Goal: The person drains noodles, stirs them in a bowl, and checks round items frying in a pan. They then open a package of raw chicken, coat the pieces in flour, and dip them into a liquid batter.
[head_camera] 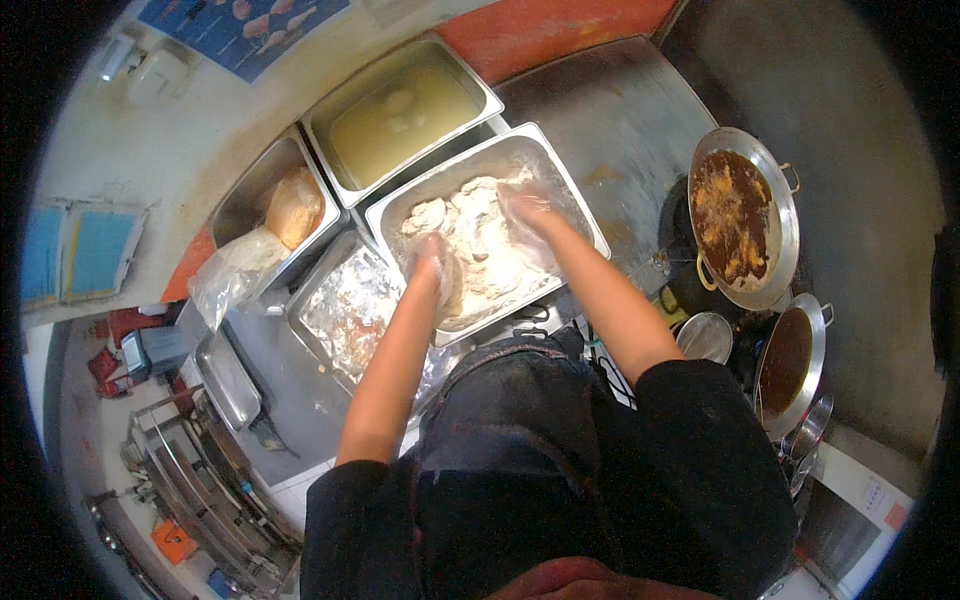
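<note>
A deep stainless-steel pan (581, 217) sits tilted in front of me, holding white flour and flour-coated pieces (476, 225). Inside its near left side is my left hand (431, 262), in a clear plastic glove, touching the flour. My right hand (531, 208), also in a clear glove, is at the pan's right side against the coated pieces. Its outline is blurred. The fingers of both hands are partly hidden by glove and flour, so whether they grip a piece cannot be made out.
Behind stands a steel pan of yellowish liquid (405, 112). To the left are a steel container (247, 187) with plastic bags and a foil-lined tray (349, 300). On the right, a wok (784, 225) holds pieces frying in dark oil, near a second pan (787, 360) and a strainer (705, 337).
</note>
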Demonstrator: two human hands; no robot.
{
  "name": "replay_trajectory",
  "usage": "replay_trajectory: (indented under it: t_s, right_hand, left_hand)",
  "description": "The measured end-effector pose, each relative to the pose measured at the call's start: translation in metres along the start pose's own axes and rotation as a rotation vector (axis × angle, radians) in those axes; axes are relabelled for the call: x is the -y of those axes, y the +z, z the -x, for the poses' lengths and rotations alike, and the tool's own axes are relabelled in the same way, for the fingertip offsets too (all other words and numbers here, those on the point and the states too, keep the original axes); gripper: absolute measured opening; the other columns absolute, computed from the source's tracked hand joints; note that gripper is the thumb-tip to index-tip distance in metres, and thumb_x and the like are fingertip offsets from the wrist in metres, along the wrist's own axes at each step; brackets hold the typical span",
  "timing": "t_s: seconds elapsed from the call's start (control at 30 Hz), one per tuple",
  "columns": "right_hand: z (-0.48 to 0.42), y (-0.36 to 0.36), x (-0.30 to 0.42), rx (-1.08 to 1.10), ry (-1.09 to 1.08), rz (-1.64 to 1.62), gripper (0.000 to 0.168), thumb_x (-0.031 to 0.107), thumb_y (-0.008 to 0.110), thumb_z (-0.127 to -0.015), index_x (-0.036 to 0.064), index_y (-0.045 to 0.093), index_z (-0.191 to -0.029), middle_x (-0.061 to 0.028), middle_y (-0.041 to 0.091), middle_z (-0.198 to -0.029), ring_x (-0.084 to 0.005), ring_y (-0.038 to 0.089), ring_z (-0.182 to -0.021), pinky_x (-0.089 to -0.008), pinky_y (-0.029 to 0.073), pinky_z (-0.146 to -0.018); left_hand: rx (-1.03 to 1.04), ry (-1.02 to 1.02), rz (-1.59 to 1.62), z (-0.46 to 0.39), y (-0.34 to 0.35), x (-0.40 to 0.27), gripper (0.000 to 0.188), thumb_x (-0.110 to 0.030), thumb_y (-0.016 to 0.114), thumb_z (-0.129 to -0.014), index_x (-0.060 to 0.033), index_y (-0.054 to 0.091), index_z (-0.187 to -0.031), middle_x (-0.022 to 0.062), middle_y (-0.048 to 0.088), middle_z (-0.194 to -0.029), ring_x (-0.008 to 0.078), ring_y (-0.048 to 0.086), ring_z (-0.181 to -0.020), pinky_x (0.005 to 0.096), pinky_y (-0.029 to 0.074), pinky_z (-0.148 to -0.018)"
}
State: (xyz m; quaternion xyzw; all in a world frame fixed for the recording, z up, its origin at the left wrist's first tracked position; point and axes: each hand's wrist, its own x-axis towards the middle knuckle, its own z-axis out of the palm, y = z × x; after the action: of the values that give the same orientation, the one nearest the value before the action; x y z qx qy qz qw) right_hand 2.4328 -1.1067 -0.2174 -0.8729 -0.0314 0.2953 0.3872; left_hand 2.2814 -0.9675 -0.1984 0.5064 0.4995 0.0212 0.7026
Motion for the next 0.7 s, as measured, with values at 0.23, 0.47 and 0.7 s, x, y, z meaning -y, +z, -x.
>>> replay_trajectory:
  t_s: [0.23, 0.47, 0.7]
  right_hand:
    - [0.032, 0.01, 0.038, 0.234, -0.062, -0.432, 0.046, 0.038, 0.055, -0.088, 0.001, 0.059, -0.115, -0.0118, 0.058, -0.118, -0.0199, 0.051, -0.108, -0.0316, 0.039, -0.094]
    - [0.09, -0.089, 0.076, 0.529, -0.053, -0.155, 0.067, 0.048, 0.061, -0.081, 0.0, 0.051, -0.126, -0.014, 0.051, -0.13, -0.025, 0.045, -0.121, -0.0359, 0.031, -0.103]
    - [-0.001, 0.003, 0.017, -0.048, -0.063, 0.371, 0.078, 0.051, 0.058, -0.078, -0.005, 0.042, -0.131, -0.0243, 0.044, -0.134, -0.0338, 0.047, -0.121, -0.0374, 0.036, -0.102]
  left_hand:
    - [0.217, -0.054, 0.138, -0.071, 0.022, 0.037, 0.046, -0.031, 0.033, -0.09, -0.0017, 0.055, -0.118, 0.0121, 0.062, -0.104, 0.024, 0.06, -0.091, 0.0385, 0.05, -0.076]
    - [0.367, -0.211, 0.261, 0.052, -0.004, -0.047, 0.049, -0.034, 0.025, -0.094, -0.0036, 0.054, -0.12, 0.0138, 0.061, -0.112, 0.0253, 0.058, -0.102, 0.0392, 0.047, -0.088]
    - [0.339, -0.241, 0.352, 0.036, 0.029, -0.01, 0.049, -0.031, 0.021, -0.095, -0.0044, 0.048, -0.127, 0.012, 0.057, -0.121, 0.0239, 0.056, -0.109, 0.037, 0.045, -0.093]
